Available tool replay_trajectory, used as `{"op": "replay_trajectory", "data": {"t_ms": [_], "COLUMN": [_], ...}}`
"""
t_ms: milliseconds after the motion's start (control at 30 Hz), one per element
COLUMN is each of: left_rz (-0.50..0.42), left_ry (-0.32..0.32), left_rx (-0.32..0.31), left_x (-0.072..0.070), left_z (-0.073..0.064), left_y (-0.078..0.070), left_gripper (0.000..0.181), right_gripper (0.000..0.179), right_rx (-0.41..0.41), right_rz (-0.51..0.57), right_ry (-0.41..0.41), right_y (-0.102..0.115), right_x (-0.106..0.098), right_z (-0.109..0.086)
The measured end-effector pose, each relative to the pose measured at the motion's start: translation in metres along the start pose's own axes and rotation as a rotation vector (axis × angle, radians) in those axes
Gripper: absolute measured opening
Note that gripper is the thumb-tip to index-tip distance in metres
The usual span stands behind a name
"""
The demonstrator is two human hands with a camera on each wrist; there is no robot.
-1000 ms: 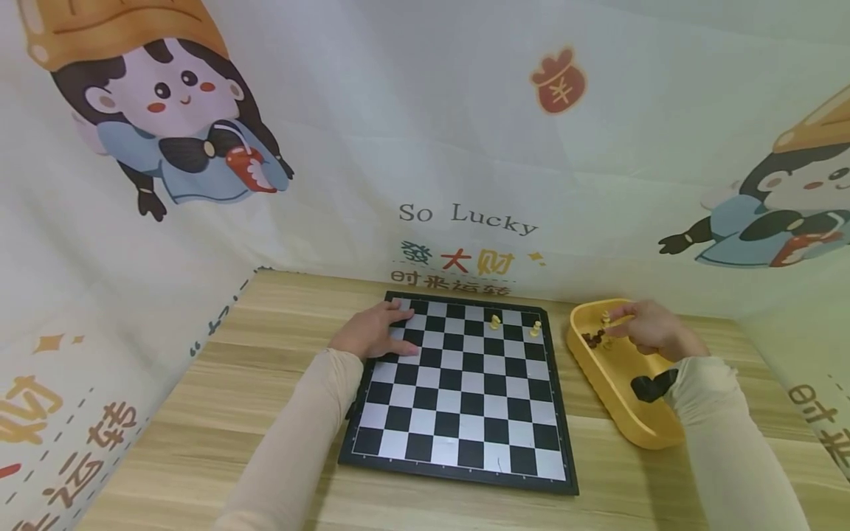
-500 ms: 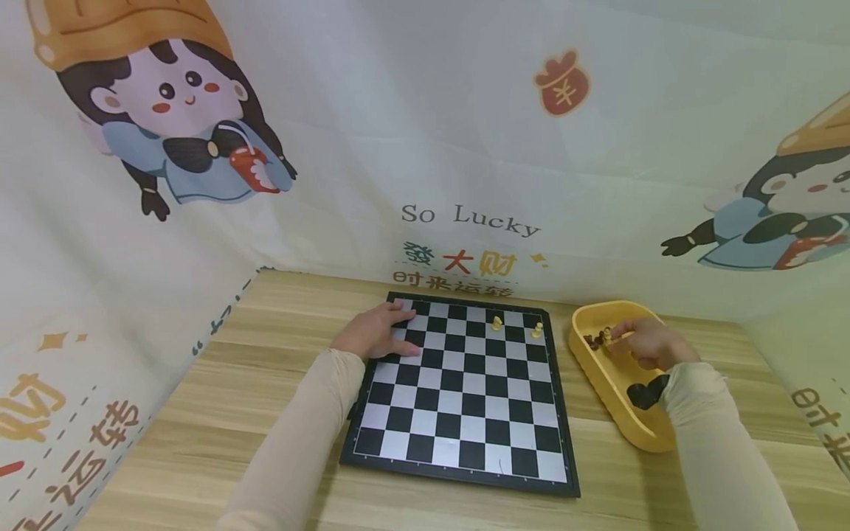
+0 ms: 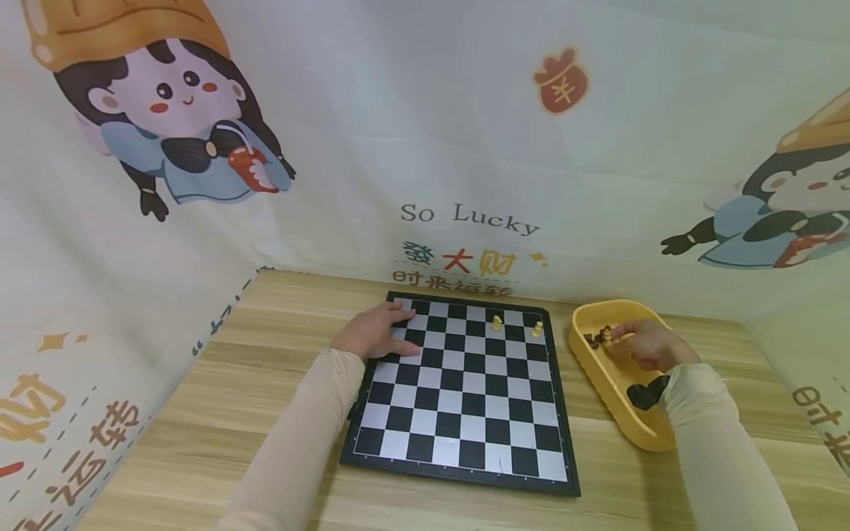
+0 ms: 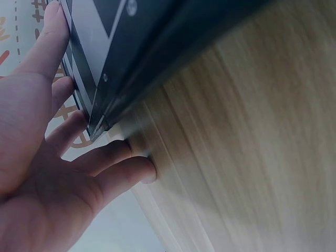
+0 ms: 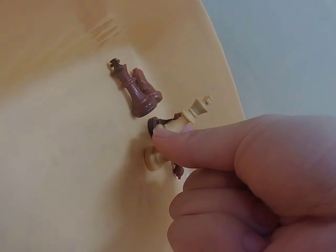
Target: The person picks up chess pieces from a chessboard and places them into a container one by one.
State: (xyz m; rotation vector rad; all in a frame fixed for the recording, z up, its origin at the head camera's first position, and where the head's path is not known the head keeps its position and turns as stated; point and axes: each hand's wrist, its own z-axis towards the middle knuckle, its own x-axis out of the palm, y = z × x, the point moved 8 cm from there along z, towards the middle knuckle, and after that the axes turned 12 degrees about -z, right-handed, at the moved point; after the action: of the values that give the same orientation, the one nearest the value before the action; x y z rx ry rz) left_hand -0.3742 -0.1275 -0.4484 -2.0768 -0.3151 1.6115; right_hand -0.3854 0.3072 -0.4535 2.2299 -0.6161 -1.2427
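My right hand [image 3: 654, 344] reaches into the yellow tray [image 3: 614, 394], thumb and fingers pinching a cream chess king [image 5: 197, 109] that leans at a slant. My thumb hides its middle. Just behind the king, a dark brown chess piece [image 5: 178, 171] is partly covered. A brown king [image 5: 137, 97] lies near them with another brown piece [image 5: 149, 88] against it. My left hand [image 3: 374, 330] rests at the left edge of the chessboard [image 3: 458, 383], fingers spread, thumb and fingertips over the far-left squares.
Two cream chess pieces stand on the board's far right: a knight-like one [image 3: 496, 322] and another piece [image 3: 537, 329] at the corner. A wooden table [image 3: 265, 354] lies under everything. A printed cloth [image 3: 345, 147] hangs right behind the table.
My right hand has come down with the cream king, from held up above the tray floor to low beside the brown pieces. The left hand stays put.
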Motion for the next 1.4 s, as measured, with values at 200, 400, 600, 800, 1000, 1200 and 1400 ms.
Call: {"op": "replay_trajectory", "data": {"t_ms": [200,400,600,800,1000,1200,1400], "left_rz": [0.001,-0.001,0.003,0.006,0.01,0.005,0.004], "left_ry": [0.001,0.004,0.005,-0.003,-0.006,-0.009,-0.009], "left_rx": [0.006,0.007,0.012,0.024,0.02,0.019,0.015], "left_x": [0.0,0.0,0.0,0.0,0.001,0.001,0.001], "left_z": [-0.001,-0.001,0.0,0.001,0.001,0.001,0.002], "left_y": [0.0,-0.001,-0.001,0.0,0.0,0.001,0.001], "left_gripper": [0.085,0.085,0.085,0.085,0.085,0.085,0.086], "right_gripper": [0.039,0.041,0.049,0.05,0.048,0.044,0.042], "right_rx": [-0.004,0.014,0.012,-0.007,-0.049,-0.078,-0.085], "right_rz": [-0.005,-0.025,-0.047,-0.056,-0.063,-0.134,-0.164], "right_ry": [0.013,0.009,-0.019,-0.047,-0.101,-0.174,-0.209], "right_y": [0.003,0.003,0.004,0.013,0.03,0.058,0.081], "right_x": [0.001,0.0,-0.005,-0.013,-0.019,-0.021,-0.014], "right_z": [0.0,-0.001,-0.004,-0.011,-0.016,-0.022,-0.023]}}
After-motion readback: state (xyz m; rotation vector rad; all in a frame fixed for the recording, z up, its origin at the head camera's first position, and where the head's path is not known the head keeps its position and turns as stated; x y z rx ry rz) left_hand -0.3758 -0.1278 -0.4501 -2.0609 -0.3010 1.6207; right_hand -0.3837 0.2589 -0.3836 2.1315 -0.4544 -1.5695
